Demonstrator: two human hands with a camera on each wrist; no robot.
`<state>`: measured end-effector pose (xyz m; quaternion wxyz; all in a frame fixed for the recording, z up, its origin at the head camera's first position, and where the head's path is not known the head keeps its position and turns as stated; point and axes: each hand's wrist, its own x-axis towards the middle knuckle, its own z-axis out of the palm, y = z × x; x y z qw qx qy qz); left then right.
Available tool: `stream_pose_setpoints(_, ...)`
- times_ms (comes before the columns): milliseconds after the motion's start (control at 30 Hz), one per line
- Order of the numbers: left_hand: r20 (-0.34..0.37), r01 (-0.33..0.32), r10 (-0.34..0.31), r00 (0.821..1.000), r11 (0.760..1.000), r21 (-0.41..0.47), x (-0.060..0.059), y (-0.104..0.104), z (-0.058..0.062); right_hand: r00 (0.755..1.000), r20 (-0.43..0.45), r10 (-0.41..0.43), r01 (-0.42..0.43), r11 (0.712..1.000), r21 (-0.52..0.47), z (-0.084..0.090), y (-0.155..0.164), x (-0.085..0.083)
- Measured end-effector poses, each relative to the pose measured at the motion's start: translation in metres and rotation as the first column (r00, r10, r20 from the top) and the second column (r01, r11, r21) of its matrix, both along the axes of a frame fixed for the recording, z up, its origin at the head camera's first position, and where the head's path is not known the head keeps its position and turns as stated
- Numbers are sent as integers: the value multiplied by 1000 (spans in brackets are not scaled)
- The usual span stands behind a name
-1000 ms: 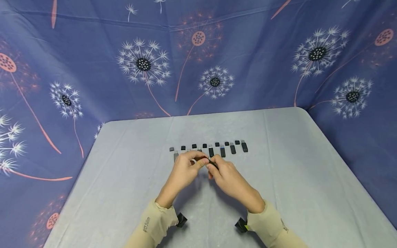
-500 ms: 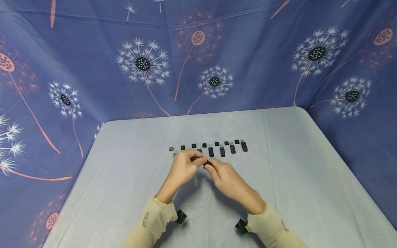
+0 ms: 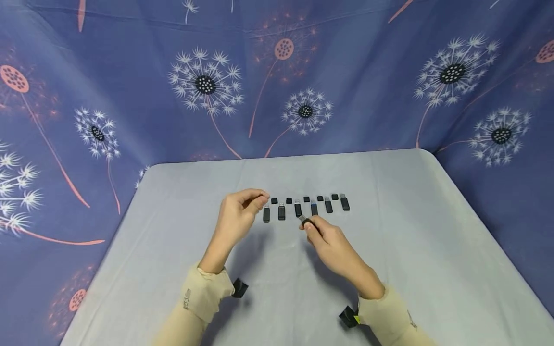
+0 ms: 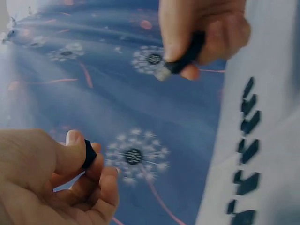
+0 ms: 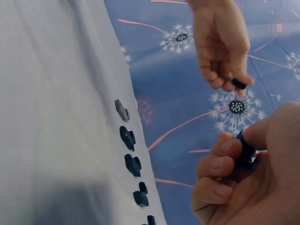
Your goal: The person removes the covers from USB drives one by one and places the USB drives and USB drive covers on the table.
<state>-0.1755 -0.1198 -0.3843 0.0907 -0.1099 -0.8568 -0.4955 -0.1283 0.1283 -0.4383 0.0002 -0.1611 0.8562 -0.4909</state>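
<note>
In the head view my left hand (image 3: 233,218) is raised at the left end of a row of USB flash drives. Its thumb and fingers pinch a small black cap (image 4: 89,153), clearest in the left wrist view. My right hand (image 3: 335,247) grips a black USB flash drive (image 3: 306,221) with its metal plug bare and pointing toward the left hand. A gap separates the two hands. Behind them lie several dark flash drives (image 3: 282,212), plugs facing away, with a loose cap (image 3: 289,201) among several beyond them. A grey flash drive (image 5: 121,110) shows in the right wrist view.
A pale grey cloth covers the table (image 3: 415,250), whose far edge meets a blue curtain (image 3: 359,96) printed with dandelions. Small black devices hang at both wrists, one by the left cuff (image 3: 240,288) and one by the right (image 3: 348,317).
The hands were together at one flash drive; now they are apart. The left hand has moved left and away with the cap, and the drive's plug is bared in the right hand.
</note>
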Motion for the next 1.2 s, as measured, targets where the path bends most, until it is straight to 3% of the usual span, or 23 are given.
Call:
stream_pose_setpoints(200, 13, 12, -12, 1000, 1000, -11, 8, 6, -19, 997, 71, -21, 21, 1000, -11, -1, 1, 2)
stream_pose_setpoints(400, 59, -3, 3, 998, 1000, 4, 10, 5, -19, 998, -18, -57, 58, 997, 56, -1, 4, 0)
stream_pose_setpoints(567, 63, -6, 7, 998, 1000, -17, 9, -1, -19, 997, -66, -33, 37, 998, 56, -1, 1, -2)
stream_pose_setpoints(833, 57, -42, 44, 997, 999, -35, 8, -14, -28, 998, 23, -59, 59, 998, -25, 3, -10, -5)
stream_pose_setpoints(1000, 32, -70, 71, 997, 997, -18, 7, -21, -31, 997, 16, -72, 73, 996, -48, 8, -19, -7)
stream_pose_setpoints(1200, 5, -97, 98, 995, 991, -87, 4, -31, -33, 996, 37, -79, 82, 994, -77, 13, -32, -14)
